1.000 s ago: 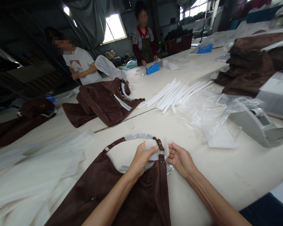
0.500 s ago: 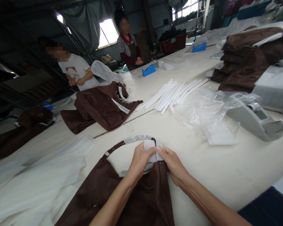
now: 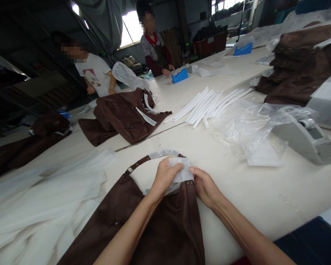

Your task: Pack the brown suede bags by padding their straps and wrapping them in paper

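Observation:
A dark brown handbag (image 3: 165, 224) lies in front of me, its strap arched away from me. Clear wrapping (image 3: 164, 152) covers the upper part of the strap. At the strap's right end, a white sheet of tissue-like paper (image 3: 186, 170) is folded around it, just above two small rivets. My left hand (image 3: 167, 175) pinches the paper from the left, thumb on top. My right hand (image 3: 204, 184) is closed at the paper's right edge, thumb and finger on it; its other fingertips are partly hidden.
White paper sheets (image 3: 44, 206) spread at left. Beyond are more brown bags (image 3: 127, 114), white rods (image 3: 202, 108), clear plastic bags (image 3: 245, 136) and a grey tape dispenser (image 3: 300, 136). Stacked brown bags (image 3: 298, 62) stand at right. Two people (image 3: 95, 73) are across the table.
The paper's right flap has been folded over, so it now lies flatter around the strap. My right hand has shifted slightly right. Across the table, both people's hands have moved.

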A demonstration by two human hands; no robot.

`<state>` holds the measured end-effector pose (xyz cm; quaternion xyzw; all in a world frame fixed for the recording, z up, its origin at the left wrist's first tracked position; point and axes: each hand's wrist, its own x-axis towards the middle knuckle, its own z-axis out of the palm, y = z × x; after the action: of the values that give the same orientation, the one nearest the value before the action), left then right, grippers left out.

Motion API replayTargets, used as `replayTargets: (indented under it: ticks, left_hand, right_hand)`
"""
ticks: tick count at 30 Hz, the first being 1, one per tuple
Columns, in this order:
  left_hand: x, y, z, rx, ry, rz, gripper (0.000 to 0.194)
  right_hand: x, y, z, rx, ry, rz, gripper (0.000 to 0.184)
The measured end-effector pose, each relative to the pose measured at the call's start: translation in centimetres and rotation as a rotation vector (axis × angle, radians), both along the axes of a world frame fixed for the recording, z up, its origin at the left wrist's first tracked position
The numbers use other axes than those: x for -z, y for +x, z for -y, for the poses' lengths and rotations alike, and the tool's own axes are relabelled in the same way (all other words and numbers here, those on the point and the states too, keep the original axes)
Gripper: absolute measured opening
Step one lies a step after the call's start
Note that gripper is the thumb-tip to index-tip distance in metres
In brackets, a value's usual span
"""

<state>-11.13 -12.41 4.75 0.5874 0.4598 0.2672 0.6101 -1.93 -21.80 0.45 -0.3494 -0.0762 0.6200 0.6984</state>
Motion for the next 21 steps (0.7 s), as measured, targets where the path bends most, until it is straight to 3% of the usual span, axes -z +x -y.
replayTargets:
  ticks: [6,10,14,17,21]
  left_hand:
    - [-0.4,-0.4,-0.6,-0.003,-0.006,0.000,0.030]
    - [-0.8,-1.2,-0.9,0.051,-0.211,0.091,0.045]
    - [0.8,-1.3,0.4,-0.082,-0.284,0.196,0.046]
    - [1.9,-1.1,1.9,-0.073,-0.276,0.173,0.045]
    - [2.1,-0.8,3.2,-0.068,-0.283,0.143,0.045]
  right_hand:
    - [0.6,-0.2,0.0,0.021,-0.044,0.057,0.037]
    - [0.6,-0.6,0.0,0.087,-0.075,0.150,0.049]
    - [0.3,-1.2,-0.1,0.110,-0.067,0.225,0.052]
    - [0.2,-1.6,-0.2,0.120,-0.073,0.263,0.052]
    - [0.4,-1.8,-0.4,0.154,0.027,0.344,0.045]
